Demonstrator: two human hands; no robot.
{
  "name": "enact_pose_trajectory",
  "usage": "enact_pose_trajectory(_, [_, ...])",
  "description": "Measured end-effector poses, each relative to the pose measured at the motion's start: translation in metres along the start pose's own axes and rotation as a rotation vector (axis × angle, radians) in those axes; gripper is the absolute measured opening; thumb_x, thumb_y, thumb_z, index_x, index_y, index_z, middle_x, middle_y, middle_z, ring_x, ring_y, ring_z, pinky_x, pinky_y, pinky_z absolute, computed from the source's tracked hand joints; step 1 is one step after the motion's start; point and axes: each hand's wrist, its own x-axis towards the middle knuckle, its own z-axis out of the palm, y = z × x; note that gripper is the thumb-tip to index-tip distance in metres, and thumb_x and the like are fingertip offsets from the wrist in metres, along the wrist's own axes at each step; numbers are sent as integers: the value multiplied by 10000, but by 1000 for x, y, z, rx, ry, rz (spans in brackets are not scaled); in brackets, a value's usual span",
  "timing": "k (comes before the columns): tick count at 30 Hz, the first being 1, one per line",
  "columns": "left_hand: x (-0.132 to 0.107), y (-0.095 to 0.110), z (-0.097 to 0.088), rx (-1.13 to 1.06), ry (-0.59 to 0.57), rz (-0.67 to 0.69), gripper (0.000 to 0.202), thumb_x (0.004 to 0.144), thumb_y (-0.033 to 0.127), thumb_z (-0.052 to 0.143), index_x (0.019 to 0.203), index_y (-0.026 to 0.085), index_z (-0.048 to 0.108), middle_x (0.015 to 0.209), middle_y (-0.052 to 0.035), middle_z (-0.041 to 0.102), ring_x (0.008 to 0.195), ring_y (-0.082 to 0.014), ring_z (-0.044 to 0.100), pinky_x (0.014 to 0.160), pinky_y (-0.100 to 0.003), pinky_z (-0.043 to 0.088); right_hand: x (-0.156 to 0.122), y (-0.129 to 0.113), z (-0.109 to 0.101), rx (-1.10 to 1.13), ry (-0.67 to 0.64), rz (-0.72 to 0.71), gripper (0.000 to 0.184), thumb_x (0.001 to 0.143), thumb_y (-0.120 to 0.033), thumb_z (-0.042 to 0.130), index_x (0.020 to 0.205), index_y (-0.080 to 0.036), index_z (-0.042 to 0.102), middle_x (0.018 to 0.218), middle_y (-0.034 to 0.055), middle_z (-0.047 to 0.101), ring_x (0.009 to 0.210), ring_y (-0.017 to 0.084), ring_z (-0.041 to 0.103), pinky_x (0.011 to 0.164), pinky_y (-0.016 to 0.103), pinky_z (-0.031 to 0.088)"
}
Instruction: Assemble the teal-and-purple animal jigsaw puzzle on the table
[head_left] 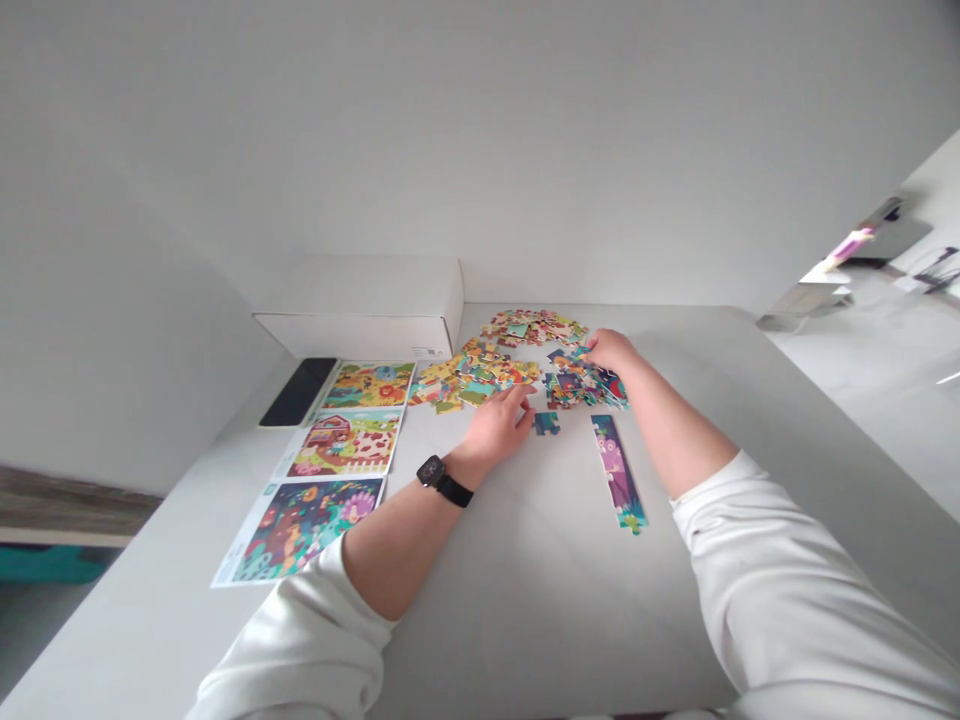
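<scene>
My left hand (499, 428) rests by the front of the yellow puzzle-piece pile (480, 378), its fingers loosely stretched out and nothing visible in them. Just right of its fingertips lies a loose dark-blue puzzle piece (547, 424). Over the far right side of the dark-blue pile (574, 385), my right hand (611, 350) has its fingertips closed on a small blue puzzle piece (582, 353). Nearer to me, a joined strip of puzzle pieces (616, 465) with a purple and pink picture lies on the white table.
Three picture sheets (349, 443) lie in a column at the left. Behind them are a black phone (298, 392) and a white box (360, 305) against the wall. A third pile of reddish pieces (534, 326) sits at the back. The table (525, 600) meets the wall behind.
</scene>
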Motion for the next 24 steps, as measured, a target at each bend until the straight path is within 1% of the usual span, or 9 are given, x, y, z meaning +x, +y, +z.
enact_pose_trajectory(2, [0, 1, -1, 14, -9, -11, 305, 1005, 229, 592, 1293, 211, 692, 1041, -81, 778, 898, -226, 699, 842, -331, 514, -9, -2, -9, 78, 52, 93, 142, 758, -208, 854, 848, -217, 746, 934, 71, 795, 880, 242, 746, 859, 364, 576])
enact_pose_trajectory(4, [-1, 2, -2, 31, -51, -62, 179, 1034, 322, 588, 1092, 218, 722, 867, -52, 739, 788, -213, 653, 737, -311, 456, -25, -3, -21, 227, 106, 77, 129, 798, -196, 808, 911, -211, 748, 952, 57, 792, 854, 212, 729, 843, 344, 576])
enact_pose_trajectory(5, [-2, 3, -3, 35, -76, -91, 230, 1049, 389, 578, 960, 219, 705, 765, -34, 689, 720, -201, 612, 688, -305, 414, -35, -3, -26, 311, 119, 31, 135, 802, -197, 799, 927, -209, 747, 948, 49, 788, 840, 199, 720, 832, 334, 575])
enact_pose_trajectory(7, [-4, 5, -5, 26, -100, -133, 446, 1070, 519, 528, 748, 219, 600, 616, -4, 558, 618, -173, 512, 628, -302, 332, -59, -4, -35, 476, 100, -65, 160, 792, -233, 819, 930, -207, 742, 913, 37, 777, 814, 186, 708, 806, 319, 573])
enact_pose_trajectory(9, [-7, 8, -6, -19, -77, -151, 562, 1083, 599, 451, 675, 219, 516, 571, 10, 485, 587, -155, 454, 613, -301, 296, -87, -5, -38, 634, 49, -135, 222, 791, -336, 853, 931, -208, 736, 864, 30, 767, 784, 184, 704, 774, 313, 573])
enact_pose_trajectory(11, [-8, 12, -7, -97, -26, -164, 573, 1080, 630, 419, 694, 218, 517, 582, 15, 499, 593, -147, 452, 611, -293, 301, -112, -7, -36, 755, -12, -156, 317, 794, -460, 866, 937, -211, 732, 828, 28, 759, 758, 184, 702, 740, 312, 572])
enact_pose_trajectory(14, [-9, 20, -10, -257, 40, -171, 501, 1043, 641, 493, 807, 211, 597, 678, 7, 608, 625, -141, 492, 621, -275, 354, -138, -11, -26, 828, -71, -164, 406, 780, -564, 869, 935, -215, 729, 808, 25, 751, 739, 183, 695, 715, 312, 564])
enact_pose_trajectory(18, [-11, 34, -16, -431, -19, -189, 475, 997, 650, 593, 916, 191, 684, 752, -5, 667, 634, -124, 516, 629, -258, 416, -153, -22, -12, 788, -113, -227, 379, 789, -554, 856, 937, -223, 746, 808, 18, 753, 725, 182, 685, 709, 316, 552])
enact_pose_trajectory(24, [-17, 40, -20, -596, -83, -249, 456, 899, 626, 731, 934, 173, 695, 777, -18, 693, 578, -92, 480, 559, -238, 401, -162, -39, 1, 781, -147, -313, 303, 821, -500, 808, 918, -220, 744, 854, 31, 780, 759, 188, 700, 723, 316, 547])
